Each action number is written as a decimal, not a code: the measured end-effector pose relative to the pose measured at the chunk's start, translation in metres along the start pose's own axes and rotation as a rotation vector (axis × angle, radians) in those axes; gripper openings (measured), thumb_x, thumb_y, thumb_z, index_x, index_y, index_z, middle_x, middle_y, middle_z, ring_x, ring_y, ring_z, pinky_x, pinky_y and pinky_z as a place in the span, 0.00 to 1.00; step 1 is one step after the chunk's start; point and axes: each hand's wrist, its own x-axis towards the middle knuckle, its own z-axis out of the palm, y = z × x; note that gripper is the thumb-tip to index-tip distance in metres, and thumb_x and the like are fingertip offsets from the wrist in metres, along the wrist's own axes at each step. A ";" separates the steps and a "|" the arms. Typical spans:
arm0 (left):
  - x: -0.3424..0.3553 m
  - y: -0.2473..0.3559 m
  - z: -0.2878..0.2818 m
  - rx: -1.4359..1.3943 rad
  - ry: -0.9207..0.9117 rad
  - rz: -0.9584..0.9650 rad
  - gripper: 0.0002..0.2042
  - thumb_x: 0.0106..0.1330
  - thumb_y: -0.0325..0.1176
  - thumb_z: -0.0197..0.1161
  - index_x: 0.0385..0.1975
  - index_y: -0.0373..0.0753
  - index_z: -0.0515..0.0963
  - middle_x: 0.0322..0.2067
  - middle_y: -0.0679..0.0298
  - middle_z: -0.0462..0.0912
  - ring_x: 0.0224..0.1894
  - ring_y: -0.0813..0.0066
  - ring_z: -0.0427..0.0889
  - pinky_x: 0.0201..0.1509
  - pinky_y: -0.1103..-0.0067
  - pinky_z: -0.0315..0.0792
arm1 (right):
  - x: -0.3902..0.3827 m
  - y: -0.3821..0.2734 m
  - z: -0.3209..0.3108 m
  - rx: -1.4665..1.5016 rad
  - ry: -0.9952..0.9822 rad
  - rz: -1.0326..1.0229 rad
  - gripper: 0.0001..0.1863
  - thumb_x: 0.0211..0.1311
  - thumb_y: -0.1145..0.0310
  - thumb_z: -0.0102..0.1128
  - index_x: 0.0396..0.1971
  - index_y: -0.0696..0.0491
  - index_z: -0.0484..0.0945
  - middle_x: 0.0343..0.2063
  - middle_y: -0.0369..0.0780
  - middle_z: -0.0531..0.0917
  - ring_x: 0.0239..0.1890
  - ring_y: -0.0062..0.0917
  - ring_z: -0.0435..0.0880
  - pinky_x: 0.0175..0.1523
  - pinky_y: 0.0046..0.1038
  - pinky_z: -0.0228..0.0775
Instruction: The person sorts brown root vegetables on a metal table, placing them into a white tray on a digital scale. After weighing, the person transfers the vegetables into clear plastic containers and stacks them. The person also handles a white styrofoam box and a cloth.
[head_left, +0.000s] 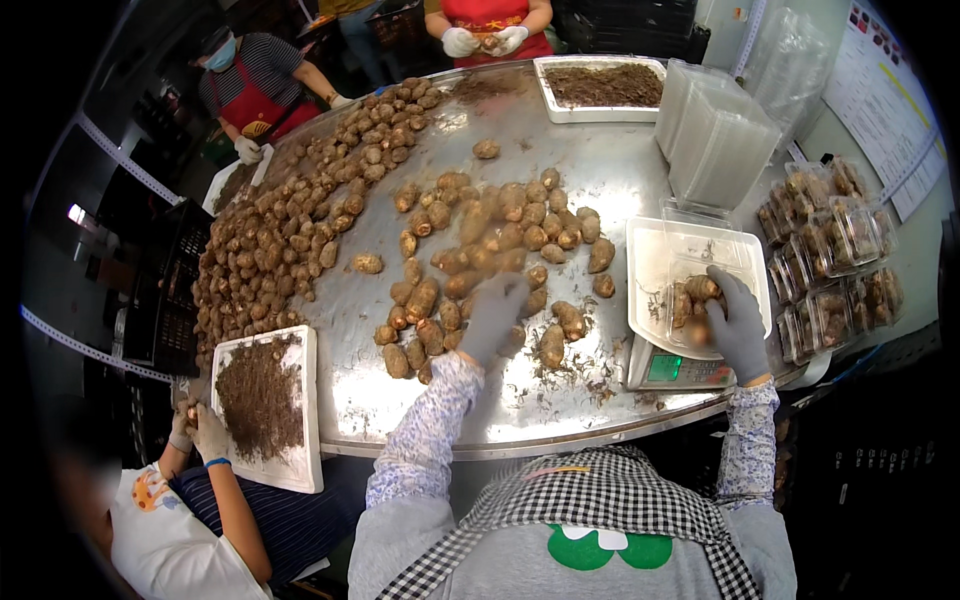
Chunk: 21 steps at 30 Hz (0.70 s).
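Well, from where I sit, I see a lot of things on this shiny metal counter [345, 330]. My left hand [497, 315], in a grey glove, is over the near side of the loose brown roots [533, 214]. It is blurry, so I can't tell if it is pinching one. My right hand [738, 322], also in a grey glove, bends over the few roots [682, 307] in a small clear box. I can't tell if its finger and thumb squeeze one or just touch it. That box sits in a white tub [640, 250] on a scale [665, 372]. Just behind the tub, tall stacked clear boxes [715, 135] stand in the way. To the right, filled boxes [832, 240] crowd close, one on top of another. A big heap of roots [290, 235] fills the left side, and a white tray of dirt [312, 400] hangs a bit over the near edge. Another dirt tray [605, 116] is at the far side. Co-workers' gloved hands [480, 42] are around the rim, well apart from mine. The round near edge curves just in front of my body. Open room lies between the loose roots and the tub, with bits of dirt there, and more between the loose roots and the near tray.
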 end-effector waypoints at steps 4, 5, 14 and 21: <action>0.067 0.007 -0.016 0.109 0.130 0.215 0.13 0.67 0.35 0.62 0.45 0.32 0.79 0.31 0.63 0.83 0.33 0.75 0.80 0.39 0.77 0.75 | 0.003 0.021 0.010 0.011 0.018 0.017 0.21 0.62 0.73 0.53 0.57 0.54 0.77 0.48 0.46 0.82 0.48 0.41 0.81 0.56 0.38 0.71; 0.088 -0.008 -0.018 0.164 0.180 0.250 0.13 0.67 0.35 0.63 0.45 0.32 0.80 0.31 0.62 0.83 0.33 0.72 0.81 0.40 0.76 0.75 | 0.007 0.020 0.009 0.022 -0.020 0.067 0.21 0.62 0.71 0.54 0.55 0.54 0.77 0.47 0.46 0.82 0.48 0.41 0.81 0.55 0.38 0.71; 0.176 0.051 0.033 1.064 0.122 0.345 0.18 0.65 0.46 0.59 0.50 0.43 0.81 0.64 0.52 0.70 0.67 0.49 0.64 0.69 0.53 0.56 | 0.019 -0.007 0.001 -0.335 0.116 0.098 0.19 0.60 0.63 0.63 0.48 0.56 0.80 0.49 0.44 0.81 0.50 0.40 0.78 0.57 0.40 0.67; 0.189 0.046 0.053 1.268 -0.055 0.351 0.25 0.65 0.51 0.59 0.59 0.46 0.75 0.69 0.56 0.64 0.71 0.50 0.59 0.70 0.45 0.50 | -0.005 -0.026 -0.020 -0.169 0.272 0.021 0.15 0.60 0.72 0.62 0.47 0.56 0.80 0.46 0.43 0.82 0.48 0.38 0.79 0.56 0.38 0.69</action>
